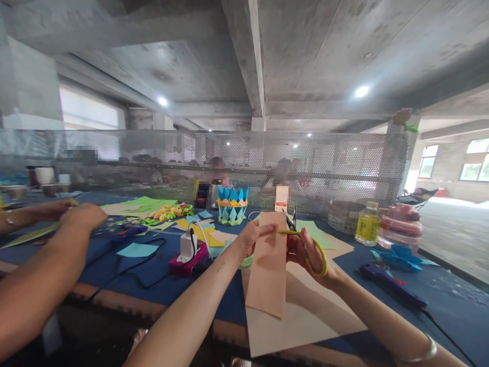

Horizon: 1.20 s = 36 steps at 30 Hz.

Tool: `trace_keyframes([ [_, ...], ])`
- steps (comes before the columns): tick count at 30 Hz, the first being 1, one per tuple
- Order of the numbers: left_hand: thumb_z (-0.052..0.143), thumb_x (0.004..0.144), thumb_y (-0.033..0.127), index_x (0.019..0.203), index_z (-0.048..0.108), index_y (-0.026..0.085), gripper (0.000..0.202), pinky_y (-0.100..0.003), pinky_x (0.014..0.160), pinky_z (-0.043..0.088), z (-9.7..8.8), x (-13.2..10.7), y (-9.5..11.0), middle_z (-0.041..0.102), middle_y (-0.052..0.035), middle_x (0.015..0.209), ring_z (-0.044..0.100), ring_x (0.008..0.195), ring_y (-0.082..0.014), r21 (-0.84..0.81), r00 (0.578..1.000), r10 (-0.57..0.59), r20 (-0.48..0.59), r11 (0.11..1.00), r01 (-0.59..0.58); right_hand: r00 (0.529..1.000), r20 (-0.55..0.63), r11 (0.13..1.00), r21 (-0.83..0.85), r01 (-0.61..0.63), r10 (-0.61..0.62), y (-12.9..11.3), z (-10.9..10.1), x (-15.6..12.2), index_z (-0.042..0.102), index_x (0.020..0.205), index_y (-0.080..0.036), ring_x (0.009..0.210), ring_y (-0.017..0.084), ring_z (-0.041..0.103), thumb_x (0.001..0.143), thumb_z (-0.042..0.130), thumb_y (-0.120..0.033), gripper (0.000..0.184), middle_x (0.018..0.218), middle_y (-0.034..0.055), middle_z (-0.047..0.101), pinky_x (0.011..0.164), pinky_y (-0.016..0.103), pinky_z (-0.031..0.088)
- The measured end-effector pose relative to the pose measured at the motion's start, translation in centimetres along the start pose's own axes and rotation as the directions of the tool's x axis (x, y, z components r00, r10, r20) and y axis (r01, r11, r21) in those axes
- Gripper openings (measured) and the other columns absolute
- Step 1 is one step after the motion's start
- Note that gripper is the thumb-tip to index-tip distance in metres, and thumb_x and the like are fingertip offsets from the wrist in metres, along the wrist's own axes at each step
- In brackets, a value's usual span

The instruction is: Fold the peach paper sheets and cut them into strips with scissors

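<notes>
My left hand (252, 237) pinches the left side of a folded, peach-coloured strip of paper (267, 275), thumb on top. My right hand (311, 255) has its fingers through the yellow handles of a pair of scissors (322, 262). The dark blades point away from me at the strip's right edge near its far end; whether they are cutting into it I cannot tell. Beneath the strip, a larger peach sheet (305, 321) lies on the blue table and reaches past its front edge.
A purple power strip (183, 262) with a white charger stands left of centre. Behind it are a blue folded-paper basket (233, 206) and colourful scraps (168, 214). A co-worker's hands (82, 214) work at left. A glue gun (391, 285), yellow bottle (367, 224) and pink jug (400, 227) are at right.
</notes>
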<state>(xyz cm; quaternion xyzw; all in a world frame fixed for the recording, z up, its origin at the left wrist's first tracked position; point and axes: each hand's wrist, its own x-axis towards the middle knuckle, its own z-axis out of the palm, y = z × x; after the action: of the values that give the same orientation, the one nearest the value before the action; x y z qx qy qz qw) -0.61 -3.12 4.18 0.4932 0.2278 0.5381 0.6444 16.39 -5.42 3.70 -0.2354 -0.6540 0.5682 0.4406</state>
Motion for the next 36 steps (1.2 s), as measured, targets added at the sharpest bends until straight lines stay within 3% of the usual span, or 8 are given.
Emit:
trace_keyframes([
  [4,0.085,0.052,0.024,0.077,0.071,0.01,0.031,-0.031,0.065,0.051,-0.5,0.3,0.0,0.073,-0.0096,0.074,0.067,0.06,-0.0199,-0.016,0.999,0.022,-0.047,1.0,-0.023,0.993,-0.085,0.994,0.07,0.086,-0.08,-0.4,-0.7,0.4,0.056,0.07,-0.018,0.058,0.015,0.05,0.077,0.04,-0.075,0.059,0.066,0.0019,0.051,0.062,0.031,0.046],
  [7,0.086,0.05,0.023,0.078,0.071,0.01,0.034,-0.029,0.067,0.051,-0.8,0.6,0.0,0.073,-0.0101,0.076,0.068,0.064,-0.0199,-0.031,0.995,0.047,-0.091,0.998,-0.05,0.979,-0.172,0.987,0.094,0.128,-0.11,-0.6,-1.1,0.5,0.056,0.07,-0.019,0.059,0.014,0.049,0.08,0.049,-0.064,0.047,0.067,0.0009,0.051,0.062,0.03,0.046],
  [12,0.086,0.051,0.031,0.074,0.069,0.01,0.035,-0.03,0.061,0.05,-1.4,1.0,0.0,0.071,-0.0085,0.067,0.066,0.056,-0.019,-0.071,0.99,0.053,-0.131,0.996,-0.063,0.982,-0.138,0.989,-0.098,0.114,-0.127,0.5,-1.0,0.7,0.052,0.061,-0.018,0.058,0.013,0.048,0.075,0.066,-0.042,0.03,0.059,-0.0004,0.051,0.058,0.028,0.042],
  [16,0.085,0.052,0.032,0.07,0.066,0.012,0.033,-0.028,0.057,0.049,-1.9,1.5,-0.2,0.069,-0.0059,0.061,0.064,0.053,-0.0179,-0.103,0.986,0.06,-0.157,0.992,-0.077,0.985,-0.129,0.978,-0.189,0.091,-0.117,1.7,-0.7,1.0,0.049,0.059,-0.019,0.052,0.012,0.046,0.069,0.069,-0.045,0.034,0.053,-0.0022,0.049,0.053,0.027,0.039],
  [22,0.083,0.055,0.033,0.076,0.067,0.011,0.034,-0.032,0.064,0.052,-2.0,1.7,-0.4,0.071,-0.0074,0.068,0.066,0.059,-0.0199,-0.098,0.982,0.096,-0.161,0.989,-0.113,0.989,-0.119,0.969,-0.238,0.061,-0.091,1.6,-0.2,0.2,0.053,0.071,-0.019,0.056,0.012,0.045,0.068,0.072,-0.041,0.03,0.06,-0.0036,0.049,0.054,0.026,0.036],
  [28,0.082,0.057,0.038,0.083,0.069,0.014,0.038,-0.03,0.066,0.052,-1.9,1.8,-0.8,0.073,-0.0074,0.076,0.067,0.065,-0.0194,-0.038,0.979,0.101,-0.176,0.993,-0.109,0.96,-0.251,0.965,-0.257,0.054,-0.121,1.1,-0.6,0.1,0.047,0.069,-0.021,0.056,0.011,0.042,0.061,0.076,-0.034,0.032,0.06,-0.0053,0.046,0.055,0.026,0.032],
  [32,0.085,0.052,0.033,0.083,0.07,0.014,0.039,-0.029,0.062,0.052,-1.5,1.6,-1.2,0.073,-0.0081,0.078,0.066,0.064,-0.0183,0.051,0.982,0.037,-0.186,0.998,-0.028,0.92,-0.362,0.962,-0.266,0.055,-0.153,1.5,-1.8,0.7,0.044,0.07,-0.021,0.053,0.011,0.042,0.052,0.081,-0.035,0.043,0.058,-0.0071,0.046,0.054,0.026,0.031],
  [36,0.086,0.049,0.03,0.074,0.07,0.01,0.035,-0.029,0.057,0.05,-1.5,1.3,-1.5,0.071,-0.0079,0.068,0.063,0.056,-0.018,0.156,0.974,-0.03,-0.223,0.986,0.066,0.887,-0.428,0.958,-0.281,0.054,-0.176,1.5,-2.4,0.7,0.047,0.074,-0.021,0.055,0.012,0.045,0.049,0.083,-0.039,0.047,0.059,-0.0056,0.048,0.054,0.026,0.034],
])
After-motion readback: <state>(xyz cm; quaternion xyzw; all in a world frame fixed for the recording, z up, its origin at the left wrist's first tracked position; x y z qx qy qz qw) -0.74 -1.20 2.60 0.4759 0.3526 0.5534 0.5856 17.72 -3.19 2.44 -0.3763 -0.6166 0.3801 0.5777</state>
